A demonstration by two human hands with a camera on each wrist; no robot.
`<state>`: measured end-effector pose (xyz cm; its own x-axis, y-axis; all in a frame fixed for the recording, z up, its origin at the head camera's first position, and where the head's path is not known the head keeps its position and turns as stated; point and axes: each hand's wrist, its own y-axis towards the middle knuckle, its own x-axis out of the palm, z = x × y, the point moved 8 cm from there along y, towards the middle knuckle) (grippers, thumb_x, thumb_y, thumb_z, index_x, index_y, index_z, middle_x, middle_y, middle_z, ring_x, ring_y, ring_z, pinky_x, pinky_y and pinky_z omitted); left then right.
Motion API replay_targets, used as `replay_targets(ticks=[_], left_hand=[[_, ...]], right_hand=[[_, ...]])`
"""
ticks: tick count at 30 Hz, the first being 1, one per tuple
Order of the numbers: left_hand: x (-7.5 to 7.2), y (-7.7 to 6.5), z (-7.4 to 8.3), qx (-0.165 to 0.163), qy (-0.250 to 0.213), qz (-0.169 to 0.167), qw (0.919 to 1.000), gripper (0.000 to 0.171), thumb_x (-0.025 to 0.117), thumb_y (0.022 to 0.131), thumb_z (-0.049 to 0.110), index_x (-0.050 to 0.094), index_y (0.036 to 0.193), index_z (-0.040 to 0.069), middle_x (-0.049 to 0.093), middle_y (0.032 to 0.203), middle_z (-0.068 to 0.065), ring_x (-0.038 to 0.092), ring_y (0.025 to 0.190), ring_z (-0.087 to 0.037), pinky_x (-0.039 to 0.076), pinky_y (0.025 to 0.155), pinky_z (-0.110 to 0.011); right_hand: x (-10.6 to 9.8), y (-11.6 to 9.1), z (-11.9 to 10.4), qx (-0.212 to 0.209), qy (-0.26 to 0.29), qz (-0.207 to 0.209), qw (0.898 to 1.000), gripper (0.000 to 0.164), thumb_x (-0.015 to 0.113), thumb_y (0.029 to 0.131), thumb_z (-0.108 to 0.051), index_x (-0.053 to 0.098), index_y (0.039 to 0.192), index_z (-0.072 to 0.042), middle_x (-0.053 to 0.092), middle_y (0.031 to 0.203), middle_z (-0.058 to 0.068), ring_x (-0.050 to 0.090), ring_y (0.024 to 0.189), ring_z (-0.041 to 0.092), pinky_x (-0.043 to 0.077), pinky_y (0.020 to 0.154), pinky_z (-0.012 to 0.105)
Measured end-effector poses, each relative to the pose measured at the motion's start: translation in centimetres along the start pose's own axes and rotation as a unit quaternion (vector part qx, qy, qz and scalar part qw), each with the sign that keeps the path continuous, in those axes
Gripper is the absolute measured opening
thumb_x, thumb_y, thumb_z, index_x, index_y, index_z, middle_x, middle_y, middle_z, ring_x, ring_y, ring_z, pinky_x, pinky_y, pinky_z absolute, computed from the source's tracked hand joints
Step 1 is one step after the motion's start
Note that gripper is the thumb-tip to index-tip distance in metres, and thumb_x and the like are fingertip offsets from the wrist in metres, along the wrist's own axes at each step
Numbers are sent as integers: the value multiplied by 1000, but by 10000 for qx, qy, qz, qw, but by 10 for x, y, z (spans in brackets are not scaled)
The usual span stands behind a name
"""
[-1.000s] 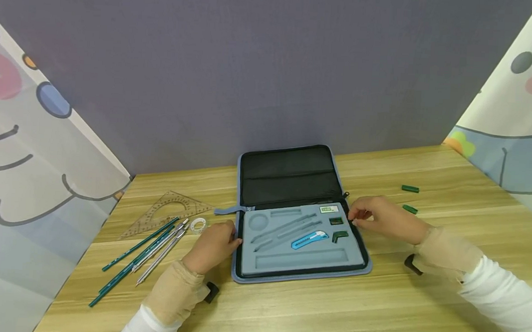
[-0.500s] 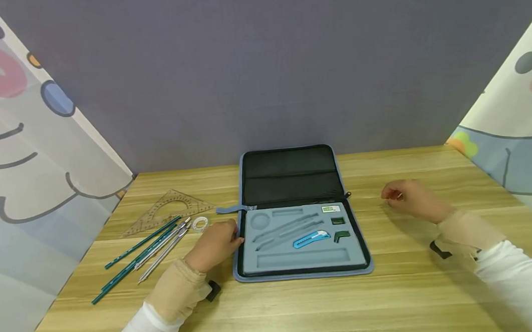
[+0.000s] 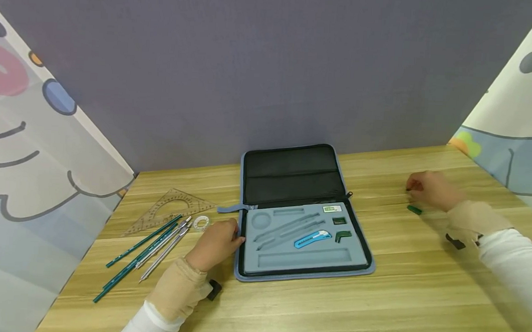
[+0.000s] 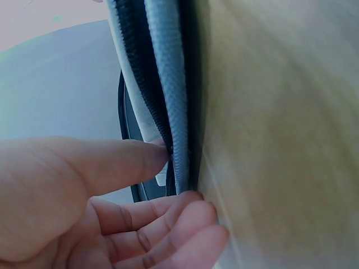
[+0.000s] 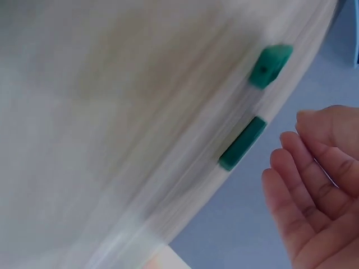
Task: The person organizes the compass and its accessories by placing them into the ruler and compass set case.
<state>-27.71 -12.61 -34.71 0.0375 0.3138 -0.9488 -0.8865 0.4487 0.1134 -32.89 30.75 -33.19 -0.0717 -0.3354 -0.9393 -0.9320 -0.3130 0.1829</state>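
My left hand (image 3: 215, 247) pinches the left edge of an open zip case (image 3: 303, 278); in the left wrist view the thumb lies on its zip and the fingers are at the blue fabric rim (image 4: 171, 73). The case's grey foam insert (image 3: 303, 270) holds a blue utility knife (image 3: 312, 239), a white eraser (image 3: 332, 208), a small dark green block (image 3: 339, 220) and an angled green piece (image 3: 343, 235). My right hand (image 3: 435, 190), fingers loosely bent and holding nothing, hovers beside two small green pieces. One green bar (image 5: 243, 143) and one green block (image 5: 271, 66) show in the right wrist view.
Left of the case lie a clear set square (image 3: 155, 215), several dark green pencils (image 3: 142, 242), two silver compass-like tools (image 3: 165, 253) and a white ring-shaped piece (image 3: 201, 223). A grey panel (image 3: 271, 71) stands behind the wooden table (image 3: 312, 314).
My right hand has left the case's right edge and moved right, to the small green pieces, overlapping the farther one in the head view. The left hand stays at the case's left edge.
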Motion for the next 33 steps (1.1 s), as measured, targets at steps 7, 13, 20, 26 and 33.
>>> replay_targets(ticks=[7,13,20,26,33], left_hand=[[1,1,-2,-38,-38,-32,10000,19,66,82,13,50,76,6,41,55,2,39,48,-11,36,47,-28],[1,1,-1,-23,-12,-16,10000,19,66,82,14,51,76,5,41,55,2,39,48,-11,36,47,-28],[0,1,0,-30,-49,-48,10000,18,66,82,13,51,77,5,41,55,1,39,48,-11,35,47,-27],[1,2,0,-55,-12,-89,9999,18,66,82,13,51,78,5,41,55,2,39,48,-11,35,47,-27],[1,2,-1,-41,29,-79,10000,18,66,82,14,51,77,5,41,55,2,39,48,-11,35,47,-27]], right_hand=[[0,2,12,307,-48,-279,9991,11,62,73,1,58,83,4,62,74,7,58,69,27,47,63,44],[3,5,20,484,-95,-508,9975,17,62,71,-1,56,86,5,61,76,11,58,72,31,47,65,46],[6,7,29,664,-111,-757,9949,26,63,70,-6,55,91,8,61,81,15,57,75,33,46,67,47],[8,7,31,654,-150,-825,9943,20,62,70,-2,57,87,5,62,79,11,58,74,31,46,66,47],[10,9,25,402,-179,-797,9958,8,62,73,3,58,80,3,62,74,8,59,71,29,47,65,46]])
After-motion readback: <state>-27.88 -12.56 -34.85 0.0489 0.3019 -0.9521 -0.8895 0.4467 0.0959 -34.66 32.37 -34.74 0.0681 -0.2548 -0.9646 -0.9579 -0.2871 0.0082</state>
